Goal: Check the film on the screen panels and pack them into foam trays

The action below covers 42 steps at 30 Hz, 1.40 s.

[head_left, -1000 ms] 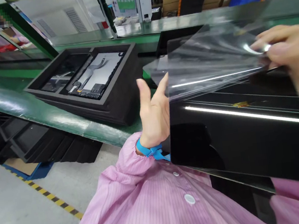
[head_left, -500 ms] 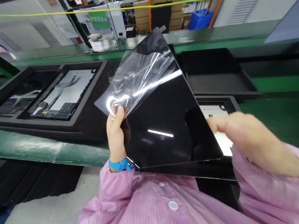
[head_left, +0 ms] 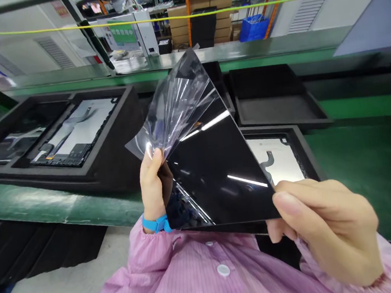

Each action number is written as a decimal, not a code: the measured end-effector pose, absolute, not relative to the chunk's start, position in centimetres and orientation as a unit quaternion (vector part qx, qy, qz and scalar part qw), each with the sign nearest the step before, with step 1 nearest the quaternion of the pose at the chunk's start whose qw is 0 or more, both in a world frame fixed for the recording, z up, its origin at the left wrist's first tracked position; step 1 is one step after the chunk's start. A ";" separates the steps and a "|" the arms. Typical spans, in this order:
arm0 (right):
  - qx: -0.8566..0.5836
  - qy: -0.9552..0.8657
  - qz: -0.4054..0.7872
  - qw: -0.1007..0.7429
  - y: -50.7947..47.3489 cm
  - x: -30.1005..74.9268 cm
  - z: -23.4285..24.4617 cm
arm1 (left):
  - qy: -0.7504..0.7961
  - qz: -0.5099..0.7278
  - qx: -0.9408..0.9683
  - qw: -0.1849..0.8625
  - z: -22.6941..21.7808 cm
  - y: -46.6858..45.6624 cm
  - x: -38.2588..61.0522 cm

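The right grip (head_left: 331, 225) has lowered, pinching the black panel (head_left: 216, 177) by its corner; the left grip (head_left: 151, 184) clasps clear film (head_left: 178, 103).

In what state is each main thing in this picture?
Panel, glossy, held tilted
Film, creased, partly covering panel
Left hand, closed on film
Right hand, closed on panel's lower right corner
Wristband, worn
Left tray, both compartments occupied
Near tray, partly hidden by panel
Far right tray, open-topped

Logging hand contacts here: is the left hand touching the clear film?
Touching: the head view shows the left hand pinching the clear film beneath its thumb.
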State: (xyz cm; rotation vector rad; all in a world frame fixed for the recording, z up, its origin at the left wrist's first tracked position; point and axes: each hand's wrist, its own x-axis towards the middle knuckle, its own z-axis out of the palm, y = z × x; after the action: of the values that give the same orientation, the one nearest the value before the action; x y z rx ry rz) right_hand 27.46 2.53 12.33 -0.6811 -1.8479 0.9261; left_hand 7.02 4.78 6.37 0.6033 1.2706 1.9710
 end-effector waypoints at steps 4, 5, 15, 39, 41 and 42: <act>-0.241 -0.732 0.448 0.452 2.6 27.7 11.6 | 0.480 0.760 0.261 0.352 4.8 5.2 6.9; -0.234 -0.736 0.452 0.447 2.6 27.8 11.5 | 0.479 0.758 0.270 0.352 4.4 5.4 6.9; -0.199 -0.751 0.451 0.439 2.3 27.9 11.4 | 0.488 0.730 0.297 0.375 3.6 5.7 6.8; -0.427 -0.806 0.106 0.396 7.0 30.6 11.7 | 0.451 0.743 0.356 0.345 6.5 4.4 7.3; -0.425 -0.788 0.146 0.421 9.2 30.7 11.4 | 0.436 0.730 0.388 0.355 6.7 3.8 7.8; -0.410 -0.782 0.199 0.425 10.1 30.5 11.2 | 0.436 0.721 0.398 0.363 6.8 3.6 8.2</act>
State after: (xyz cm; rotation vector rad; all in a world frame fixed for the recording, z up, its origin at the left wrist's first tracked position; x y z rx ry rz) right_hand 30.46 10.10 11.21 -1.0244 -1.9557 0.4967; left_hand 8.15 3.61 6.77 1.0235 1.1218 1.8559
